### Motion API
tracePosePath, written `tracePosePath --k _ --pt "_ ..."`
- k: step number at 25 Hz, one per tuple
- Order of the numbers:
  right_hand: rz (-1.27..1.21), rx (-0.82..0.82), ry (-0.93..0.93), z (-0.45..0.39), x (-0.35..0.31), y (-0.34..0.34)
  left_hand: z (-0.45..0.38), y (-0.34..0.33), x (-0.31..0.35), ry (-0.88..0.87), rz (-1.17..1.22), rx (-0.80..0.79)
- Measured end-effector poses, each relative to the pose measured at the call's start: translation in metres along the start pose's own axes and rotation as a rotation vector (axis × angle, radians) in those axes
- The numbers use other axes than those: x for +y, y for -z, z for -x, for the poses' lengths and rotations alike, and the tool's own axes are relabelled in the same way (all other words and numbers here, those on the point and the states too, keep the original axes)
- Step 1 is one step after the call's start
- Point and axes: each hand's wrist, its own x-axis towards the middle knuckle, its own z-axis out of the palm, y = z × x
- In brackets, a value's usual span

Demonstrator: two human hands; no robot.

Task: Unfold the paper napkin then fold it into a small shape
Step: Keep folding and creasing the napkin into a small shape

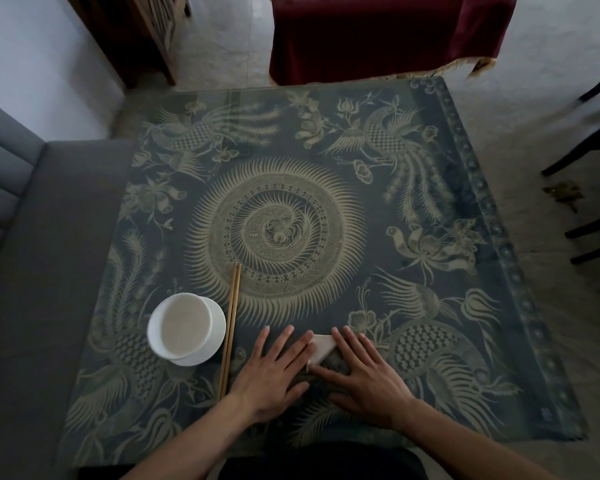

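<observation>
The fingers of the left hand [274, 370] are held straight and slightly spread, laid flat, with the fingertips resting on the left edge of the paper napkin [321, 349]. The fingers of the right hand [364, 372] are likewise extended and slightly fanned, pressed down over the napkin's right side, so that only a small white triangular piece is seen between the two hands. The napkin is lain flat on the patterned tablecloth [291, 209], near the table's front edge. Just left of the left hand, a pair of wooden chopsticks [230, 332] is laid lengthwise. Beside them a white bowl [184, 323] is set on a white saucer [215, 336]. A grey sofa [32, 237] is seen at the left, a dark red draped cloth [378, 32] beyond the table.
</observation>
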Motion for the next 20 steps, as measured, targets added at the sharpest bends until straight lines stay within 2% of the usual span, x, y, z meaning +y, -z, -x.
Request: tracePosePath --k 8,15,20 --pt "0.031 0.013 -0.011 0.011 0.01 0.01 -0.002 -0.002 -0.011 -0.062 -0.015 -0.027" --pt "-0.007 -0.029 0.034 -0.017 -0.023 0.014 -0.003 -0.008 -0.01 -0.056 -0.027 -0.014" --pt "0.017 -0.045 0.015 0.002 -0.006 0.009 -0.004 -0.006 -0.009 -0.051 -0.017 -0.041"
